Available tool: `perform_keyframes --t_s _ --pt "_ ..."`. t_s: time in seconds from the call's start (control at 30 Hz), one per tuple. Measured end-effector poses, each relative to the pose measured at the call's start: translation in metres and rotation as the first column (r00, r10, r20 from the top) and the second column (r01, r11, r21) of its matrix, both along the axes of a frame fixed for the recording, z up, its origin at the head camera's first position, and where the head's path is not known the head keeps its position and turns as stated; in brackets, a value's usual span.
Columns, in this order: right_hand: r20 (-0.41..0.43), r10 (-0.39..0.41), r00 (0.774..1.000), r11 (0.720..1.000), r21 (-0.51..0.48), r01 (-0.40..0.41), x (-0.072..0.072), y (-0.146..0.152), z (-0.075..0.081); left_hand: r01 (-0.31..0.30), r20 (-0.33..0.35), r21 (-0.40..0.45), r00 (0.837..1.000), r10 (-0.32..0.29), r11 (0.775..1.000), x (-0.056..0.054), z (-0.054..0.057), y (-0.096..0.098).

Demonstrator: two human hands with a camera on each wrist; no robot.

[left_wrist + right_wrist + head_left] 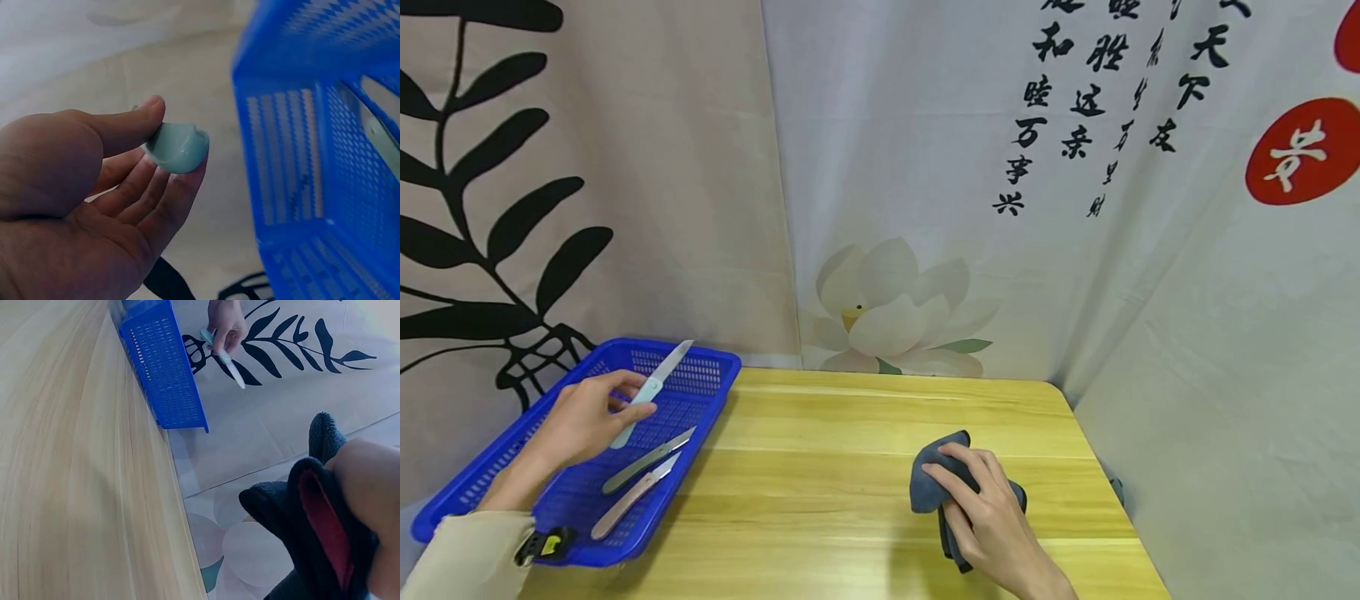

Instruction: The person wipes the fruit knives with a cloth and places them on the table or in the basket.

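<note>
My left hand [580, 417] pinches a paring knife [651, 389] by its mint-green handle, between thumb and fingers, above the blue basket [727, 367]. Its blade points up and away. In the left wrist view the rounded end of the handle [181, 150] faces the camera. Lying in the basket are a knife with a green handle [632, 473] and another with a pinkish-beige handle [619, 510]. Over the table's right part, my right hand [988, 512] grips a bunched dark grey cloth [928, 479]. A red inner fold [325, 528] of the cloth shows in the right wrist view.
The basket stands at the left of the wooden table [805, 475], its mesh side wall [164, 369] facing the right wrist camera. Behind the table hangs a pale printed curtain [880, 167] with leaves, a flower and characters. A black band with a yellow patch [550, 545] is by the left sleeve.
</note>
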State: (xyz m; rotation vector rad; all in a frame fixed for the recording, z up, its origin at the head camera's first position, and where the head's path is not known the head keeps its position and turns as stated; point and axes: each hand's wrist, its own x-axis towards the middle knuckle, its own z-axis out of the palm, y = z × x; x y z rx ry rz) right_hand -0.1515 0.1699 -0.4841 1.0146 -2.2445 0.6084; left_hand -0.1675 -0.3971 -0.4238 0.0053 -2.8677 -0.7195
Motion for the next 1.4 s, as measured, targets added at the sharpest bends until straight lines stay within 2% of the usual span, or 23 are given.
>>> perform_keyframes --t_s 0.2,0.4,0.53,0.67,0.8,0.93,1.03,1.13,1.2,1.27,1.33,1.4 --pt "0.013 0.003 1.0 1.0 -0.01 -0.003 0.002 0.001 -0.001 0.019 0.095 -0.038 0.995 -0.015 0.999 -0.013 -0.011 -0.025" --pt "0.018 0.001 1.0 1.0 -0.014 0.0 0.004 0.002 -0.002 0.046 0.17 -0.075 0.985 -0.032 0.996 -0.022 -0.023 -0.042" --pt "0.02 -0.001 1.0 1.0 -0.015 0.001 0.006 0.003 -0.003 0.044 0.232 -0.087 0.972 -0.022 0.995 -0.022 -0.031 -0.049" --pt "0.027 -0.005 1.0 1.0 -0.014 0.006 0.007 0.005 -0.005 0.034 0.234 -0.121 0.972 -0.005 0.992 -0.019 -0.034 -0.048" --pt "0.047 -0.02 0.999 1.0 -0.015 0.021 0.008 0.009 -0.006 0.034 0.172 -0.127 0.985 -0.012 0.991 -0.016 -0.03 -0.033" --pt "0.074 -0.042 0.996 0.999 -0.011 0.043 0.009 0.015 -0.009 0.061 0.052 -0.125 0.997 -0.054 0.99 -0.01 -0.022 -0.004" --pt "0.079 -0.037 0.996 0.999 -0.011 0.038 0.01 0.018 -0.012 0.089 -0.051 -0.122 0.994 -0.096 0.989 -0.006 -0.016 0.022" --pt "0.066 -0.006 0.998 1.0 -0.013 0.006 0.011 0.017 -0.018 0.099 -0.118 -0.134 0.986 -0.115 0.986 0.001 -0.01 0.049" --pt "0.074 0.01 0.997 1.0 -0.001 -0.009 0.011 0.015 -0.022 0.117 -0.183 -0.167 0.972 -0.147 0.979 0.006 -0.008 0.067" --pt "0.087 0.03 0.996 0.999 0.014 -0.031 0.012 0.012 -0.027 0.139 -0.265 -0.208 0.945 -0.192 0.968 0.012 -0.008 0.086" --pt "0.104 0.052 0.993 0.998 0.037 -0.056 0.013 0.008 -0.034 0.167 -0.355 -0.249 0.901 -0.25 0.954 0.016 -0.009 0.104" --pt "0.105 0.093 0.99 0.994 0.054 -0.099 0.014 0.003 -0.041 0.2 -0.416 -0.271 0.858 -0.302 0.942 0.02 -0.013 0.121"
